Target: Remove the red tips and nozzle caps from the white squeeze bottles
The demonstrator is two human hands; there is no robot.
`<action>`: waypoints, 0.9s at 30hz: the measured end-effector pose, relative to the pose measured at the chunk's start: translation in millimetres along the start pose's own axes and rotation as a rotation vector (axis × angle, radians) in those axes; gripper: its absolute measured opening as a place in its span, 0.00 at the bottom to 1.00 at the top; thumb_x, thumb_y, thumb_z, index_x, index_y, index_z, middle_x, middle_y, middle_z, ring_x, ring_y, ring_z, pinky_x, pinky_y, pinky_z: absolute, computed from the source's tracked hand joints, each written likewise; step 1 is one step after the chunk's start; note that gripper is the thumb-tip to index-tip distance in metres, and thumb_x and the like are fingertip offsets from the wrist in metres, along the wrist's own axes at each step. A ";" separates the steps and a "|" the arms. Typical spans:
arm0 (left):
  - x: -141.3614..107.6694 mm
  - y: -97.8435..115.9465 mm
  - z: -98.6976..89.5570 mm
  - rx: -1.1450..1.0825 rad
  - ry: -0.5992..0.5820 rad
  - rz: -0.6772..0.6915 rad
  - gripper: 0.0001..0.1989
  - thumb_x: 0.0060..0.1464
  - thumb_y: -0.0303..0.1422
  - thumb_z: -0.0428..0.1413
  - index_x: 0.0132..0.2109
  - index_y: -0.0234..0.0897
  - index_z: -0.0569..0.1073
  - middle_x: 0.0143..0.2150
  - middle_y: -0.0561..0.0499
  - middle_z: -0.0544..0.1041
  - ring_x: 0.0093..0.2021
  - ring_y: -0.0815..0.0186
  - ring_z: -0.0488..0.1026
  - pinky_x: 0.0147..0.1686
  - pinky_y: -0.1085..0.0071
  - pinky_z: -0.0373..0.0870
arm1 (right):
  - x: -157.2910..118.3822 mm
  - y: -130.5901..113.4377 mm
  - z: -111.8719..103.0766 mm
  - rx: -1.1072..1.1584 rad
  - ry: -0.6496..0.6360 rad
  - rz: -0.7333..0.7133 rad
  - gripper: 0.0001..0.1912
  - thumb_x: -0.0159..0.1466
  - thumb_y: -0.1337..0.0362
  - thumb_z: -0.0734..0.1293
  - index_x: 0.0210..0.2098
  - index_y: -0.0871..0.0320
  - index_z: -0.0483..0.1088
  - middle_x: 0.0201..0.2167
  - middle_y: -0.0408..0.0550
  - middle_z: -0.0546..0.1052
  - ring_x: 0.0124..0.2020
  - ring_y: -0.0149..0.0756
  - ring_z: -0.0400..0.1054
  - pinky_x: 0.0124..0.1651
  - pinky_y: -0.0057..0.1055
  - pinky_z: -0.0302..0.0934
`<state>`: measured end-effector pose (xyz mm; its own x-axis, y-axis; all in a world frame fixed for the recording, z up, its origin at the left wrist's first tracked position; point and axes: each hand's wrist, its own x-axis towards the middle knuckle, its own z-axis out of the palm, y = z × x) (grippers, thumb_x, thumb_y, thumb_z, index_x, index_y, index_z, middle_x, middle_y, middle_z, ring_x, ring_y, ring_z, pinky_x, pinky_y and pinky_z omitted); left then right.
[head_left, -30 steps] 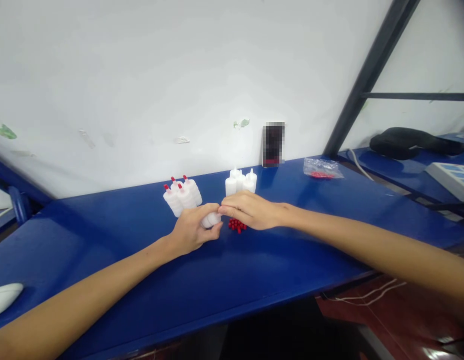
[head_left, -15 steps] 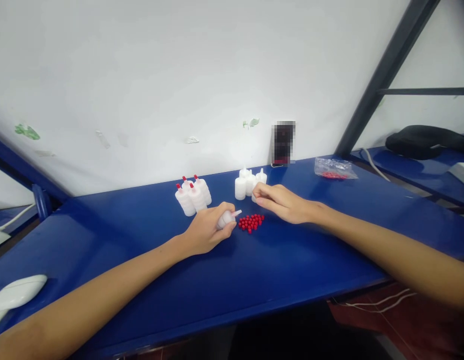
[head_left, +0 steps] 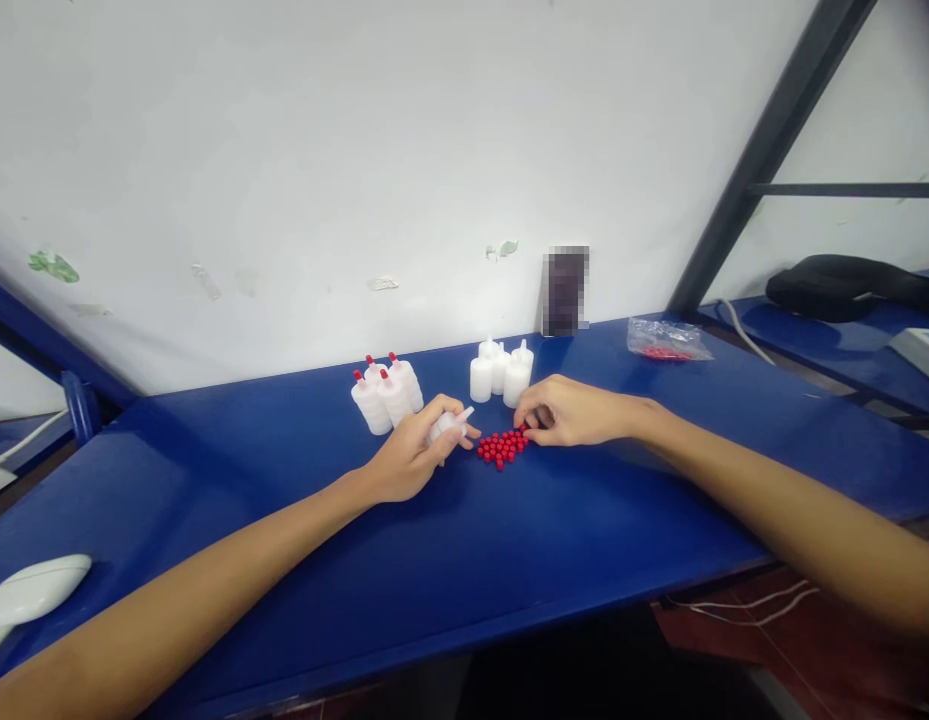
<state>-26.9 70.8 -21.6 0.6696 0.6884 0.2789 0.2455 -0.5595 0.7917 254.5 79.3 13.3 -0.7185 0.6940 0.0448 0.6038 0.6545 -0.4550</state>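
While L grip (head_left: 404,454) clasps wht, slim-nozzled btl (head_left: 444,425), R grip (head_left: 573,410) at red caps (head_left: 498,448), hold unclear.

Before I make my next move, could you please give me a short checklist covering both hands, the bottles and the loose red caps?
1. Left grip closed around the white bottle: ok.
2. Held bottle capped: not ok, its nozzle is bare.
3. Red caps gathered between the hands: ok.
4. Right grip holding a cap: cannot tell; it is at the caps' edge.
5. Red-tipped bottles standing apart from the bare-tipped bottles: ok.
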 end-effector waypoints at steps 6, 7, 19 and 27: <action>-0.3 1.3 -0.6 -0.021 -0.015 -0.015 0.15 0.70 0.45 0.45 0.50 0.37 0.62 0.51 0.40 0.80 0.38 0.66 0.76 0.39 0.68 0.73 | 1.0 -4.0 -0.3 0.023 -0.016 0.023 0.12 0.56 0.72 0.66 0.39 0.62 0.77 0.26 0.42 0.77 0.24 0.28 0.69 0.30 0.25 0.62; -0.3 1.6 -0.8 -0.031 -0.027 -0.015 0.15 0.70 0.45 0.45 0.50 0.37 0.62 0.51 0.40 0.79 0.40 0.65 0.76 0.41 0.67 0.73 | 1.4 -4.9 -0.2 0.030 -0.015 0.033 0.12 0.56 0.73 0.66 0.39 0.62 0.77 0.25 0.41 0.76 0.24 0.28 0.69 0.30 0.25 0.62; 2.8 2.2 -0.5 -0.208 -0.097 -0.074 0.15 0.70 0.45 0.45 0.50 0.38 0.62 0.54 0.38 0.76 0.58 0.55 0.74 0.51 0.60 0.74 | 8.7 -4.6 13.4 0.070 0.023 -0.059 0.12 0.58 0.74 0.65 0.39 0.61 0.79 0.36 0.47 0.77 0.27 0.26 0.69 0.33 0.25 0.64; 1.7 4.4 -1.5 -0.168 -0.119 -0.080 0.17 0.70 0.46 0.45 0.52 0.38 0.64 0.53 0.41 0.77 0.55 0.57 0.75 0.51 0.61 0.72 | 8.6 -11.4 22.3 0.109 0.014 -0.105 0.11 0.57 0.73 0.67 0.39 0.60 0.78 0.37 0.45 0.78 0.27 0.25 0.68 0.32 0.24 0.63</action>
<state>-25.7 70.2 -16.9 0.7329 0.6628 0.1536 0.1874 -0.4137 0.8909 233.7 71.2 -1.0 -0.7705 0.6280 0.1093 0.4840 0.6880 -0.5407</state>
